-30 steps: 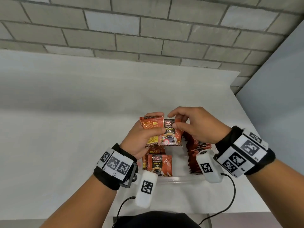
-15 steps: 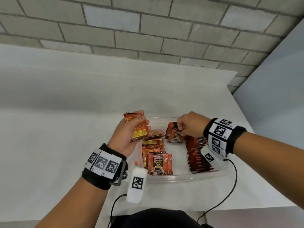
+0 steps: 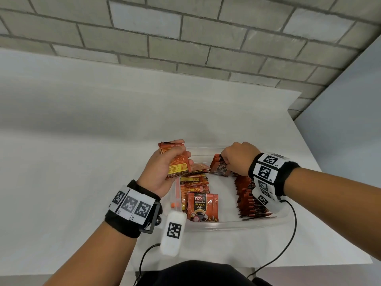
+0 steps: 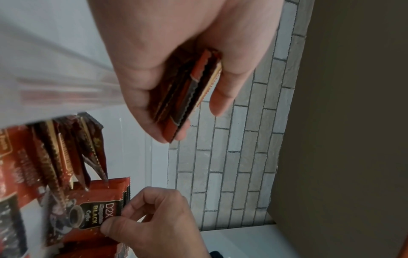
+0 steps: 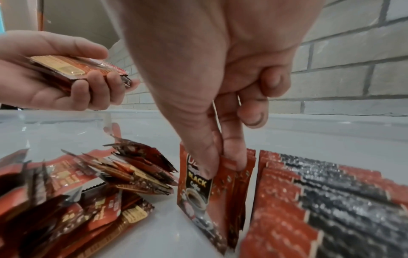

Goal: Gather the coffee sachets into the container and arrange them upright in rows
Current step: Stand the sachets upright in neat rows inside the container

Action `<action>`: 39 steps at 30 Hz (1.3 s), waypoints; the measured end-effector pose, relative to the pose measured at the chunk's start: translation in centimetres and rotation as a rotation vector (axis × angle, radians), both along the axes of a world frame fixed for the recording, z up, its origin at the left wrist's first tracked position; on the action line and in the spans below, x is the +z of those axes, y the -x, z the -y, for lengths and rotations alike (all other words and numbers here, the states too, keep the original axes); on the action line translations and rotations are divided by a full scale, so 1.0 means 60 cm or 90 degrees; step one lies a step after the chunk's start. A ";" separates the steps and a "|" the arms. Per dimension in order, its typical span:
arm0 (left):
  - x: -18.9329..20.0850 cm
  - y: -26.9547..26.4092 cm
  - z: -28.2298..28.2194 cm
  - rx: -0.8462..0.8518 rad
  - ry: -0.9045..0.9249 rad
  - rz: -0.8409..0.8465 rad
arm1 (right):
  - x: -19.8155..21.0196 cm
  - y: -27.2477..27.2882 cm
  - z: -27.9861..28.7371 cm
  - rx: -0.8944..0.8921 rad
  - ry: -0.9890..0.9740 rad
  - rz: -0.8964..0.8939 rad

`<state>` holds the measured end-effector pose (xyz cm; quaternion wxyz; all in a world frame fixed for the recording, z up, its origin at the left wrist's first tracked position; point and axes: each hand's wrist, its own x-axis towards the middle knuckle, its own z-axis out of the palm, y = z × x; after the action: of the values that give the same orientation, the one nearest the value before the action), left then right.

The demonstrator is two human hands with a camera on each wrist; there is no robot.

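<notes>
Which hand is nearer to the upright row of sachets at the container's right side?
Right. The right hand is at the row of sachets far end, pinching sachets. The left hand is across the container, above its left wall, gripping a stack.

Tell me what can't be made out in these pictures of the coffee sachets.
- Count in the left hand's stack of red sachets: fingers cover it in every view.
- Upright row's far end: head view, hidden behind the right hand's wrist.
- Loose pile's print: right wrist view, blurred.
</notes>
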<state>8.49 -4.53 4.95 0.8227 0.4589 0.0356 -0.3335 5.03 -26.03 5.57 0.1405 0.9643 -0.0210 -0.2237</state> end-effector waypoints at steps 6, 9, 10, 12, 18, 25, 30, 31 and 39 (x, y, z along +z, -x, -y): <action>0.002 0.000 0.005 -0.005 -0.006 0.005 | 0.002 0.004 0.001 0.018 0.000 0.006; 0.002 0.000 0.005 -0.003 -0.006 0.005 | 0.003 0.003 0.003 0.025 -0.008 0.012; 0.002 0.000 0.005 -0.003 -0.007 0.005 | 0.003 0.003 0.003 0.026 -0.010 0.012; 0.001 0.000 0.004 -0.004 -0.007 0.007 | 0.003 0.004 0.004 0.022 -0.017 0.016; -0.001 -0.001 0.005 -0.002 0.000 0.002 | 0.005 0.008 0.005 0.013 -0.031 0.028; -0.010 0.001 0.010 0.001 0.021 -0.025 | 0.025 0.011 0.018 -0.024 -0.077 0.096; -0.011 0.003 0.015 -0.056 0.001 0.008 | 0.053 0.027 0.018 -0.076 -0.193 0.179; -0.009 0.004 0.017 -0.072 -0.005 0.028 | 0.060 0.033 0.012 -0.087 -0.261 0.205; 0.004 0.025 0.031 -0.153 0.004 0.109 | 0.085 0.079 -0.049 -0.141 -0.661 0.259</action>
<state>7.01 -6.41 5.17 0.7786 0.4837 -0.0909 -0.3892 0.30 -23.07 10.69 -0.3832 0.9225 -0.0361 -0.0280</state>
